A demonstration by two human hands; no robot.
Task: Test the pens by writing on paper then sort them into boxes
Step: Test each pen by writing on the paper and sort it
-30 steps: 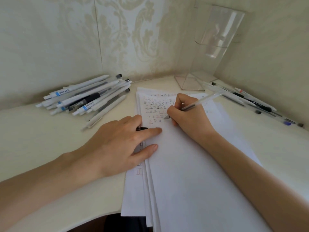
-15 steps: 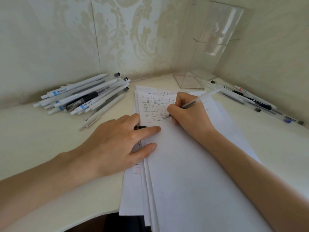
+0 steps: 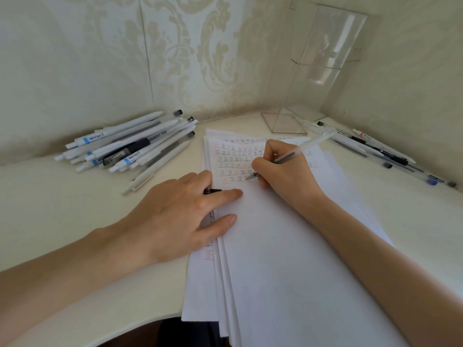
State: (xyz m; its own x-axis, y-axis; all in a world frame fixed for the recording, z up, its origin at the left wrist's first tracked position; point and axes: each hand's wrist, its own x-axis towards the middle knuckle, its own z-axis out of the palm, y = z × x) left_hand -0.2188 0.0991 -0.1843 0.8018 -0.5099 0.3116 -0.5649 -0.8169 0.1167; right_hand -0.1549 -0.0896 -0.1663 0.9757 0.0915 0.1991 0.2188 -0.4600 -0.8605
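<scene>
Cream desk (image 3: 75,209) carried one overlapped pile of white pens (image 3: 130,146) at far left, too tangled to count. Left hand (image 3: 180,211) lay flat, fingers spread, pressing one stack of paper (image 3: 275,246) rowed with red and black marks. Right hand (image 3: 283,171) pinched one clear pen (image 3: 313,141), its tip on the top sheet. One clear box (image 3: 313,71) stood behind; about six loose pens (image 3: 375,149) lay at far right

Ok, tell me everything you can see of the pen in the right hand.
The pen is slim, with a clear frosted barrel, a dark ink tube inside and a metal-looking tip, uncapped. The right hand pinches it low near the tip. It slants, tail up toward the far right, tip on the top sheet of paper at the end of the lowest written row.
</scene>
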